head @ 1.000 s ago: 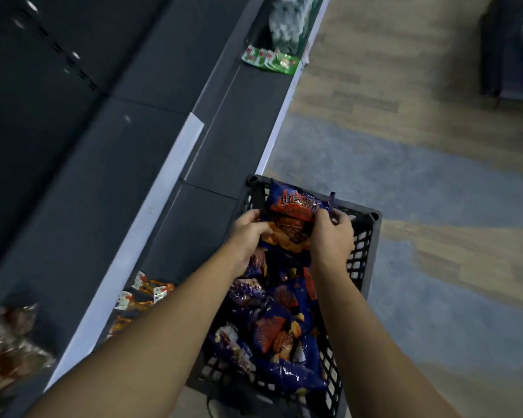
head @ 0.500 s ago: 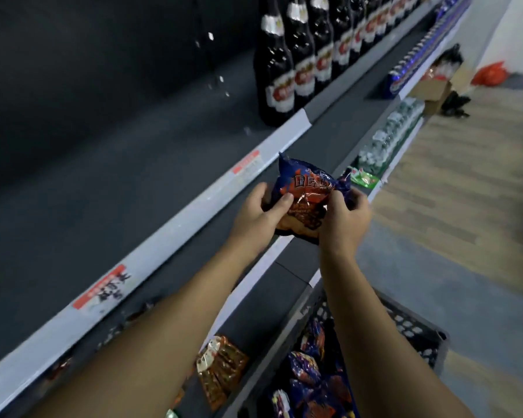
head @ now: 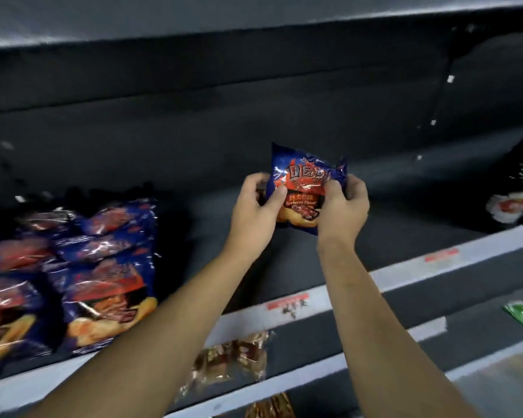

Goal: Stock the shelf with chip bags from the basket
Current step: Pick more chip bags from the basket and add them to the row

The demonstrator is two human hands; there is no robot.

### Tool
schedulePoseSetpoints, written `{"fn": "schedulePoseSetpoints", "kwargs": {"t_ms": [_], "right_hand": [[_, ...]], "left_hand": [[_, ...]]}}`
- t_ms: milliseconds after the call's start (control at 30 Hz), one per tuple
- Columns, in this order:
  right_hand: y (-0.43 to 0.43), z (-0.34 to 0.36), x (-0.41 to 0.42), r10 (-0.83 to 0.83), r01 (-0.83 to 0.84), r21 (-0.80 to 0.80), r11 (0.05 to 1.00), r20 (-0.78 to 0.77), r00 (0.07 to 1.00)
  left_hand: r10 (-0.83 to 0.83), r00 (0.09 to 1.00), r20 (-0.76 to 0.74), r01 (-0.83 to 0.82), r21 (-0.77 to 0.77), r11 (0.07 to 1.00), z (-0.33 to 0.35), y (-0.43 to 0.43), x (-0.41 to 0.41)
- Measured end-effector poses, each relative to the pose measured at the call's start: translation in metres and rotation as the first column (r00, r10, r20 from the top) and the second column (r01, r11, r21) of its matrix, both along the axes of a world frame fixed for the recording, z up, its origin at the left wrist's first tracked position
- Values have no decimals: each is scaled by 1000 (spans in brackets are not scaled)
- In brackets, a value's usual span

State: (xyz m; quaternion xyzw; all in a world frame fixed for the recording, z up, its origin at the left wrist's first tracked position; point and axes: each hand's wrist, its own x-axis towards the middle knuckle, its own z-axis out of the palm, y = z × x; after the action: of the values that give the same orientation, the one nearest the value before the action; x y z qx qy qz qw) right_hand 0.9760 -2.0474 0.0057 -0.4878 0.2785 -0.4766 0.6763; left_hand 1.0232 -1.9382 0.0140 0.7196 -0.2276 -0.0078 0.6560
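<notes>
- We hold one chip bag in both hands near the frame centre. It is over the bare stretch of the shelf, and we cannot tell if its bottom touches yet.
- Left hand pinches the bag's 9 o'clock edge with the thumb on the front. Right hand curls round the 3 o'clock edge.
- Step in hand, as we judge it, is placing this bag.
- To do it well, we set it upright with the label out and slide it toward 9 o'clock until it sits just beside the stocked bags.
- We keep the grip light and on the edges, since the bag looks air-puffed and a squeeze likely crushes the chips.
- We seat the bottom seam flat and behind the front strip, then let go one hand at a time so it does not tip forward.
- The bag is glossy dark blue foil with a red-orange graphic. It has a crimped top, chips pictured at 6 o'clock, and partly legible "Barbecue" lettering, and it is slightly tilted.
- The basket is out of view.
</notes>
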Motion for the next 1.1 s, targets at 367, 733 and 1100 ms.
{"fn": "schedulePoseSetpoints", "kwargs": {"t_ms": [367,733,1100], "right_hand": [[92,-34,111,355,-379,-107,919,-190,915],[107,-53,133,512,-545,-55,836,-278,813],[94,-56,136,400,-494,-163,854,-400,825]], "left_hand": [[451,887,-104,-428,183,885,-38,85,67],[396,822,-411,-411,54,910,-43,87,64],[400,833,-382,-341,214,915,-36,80,65]]}}
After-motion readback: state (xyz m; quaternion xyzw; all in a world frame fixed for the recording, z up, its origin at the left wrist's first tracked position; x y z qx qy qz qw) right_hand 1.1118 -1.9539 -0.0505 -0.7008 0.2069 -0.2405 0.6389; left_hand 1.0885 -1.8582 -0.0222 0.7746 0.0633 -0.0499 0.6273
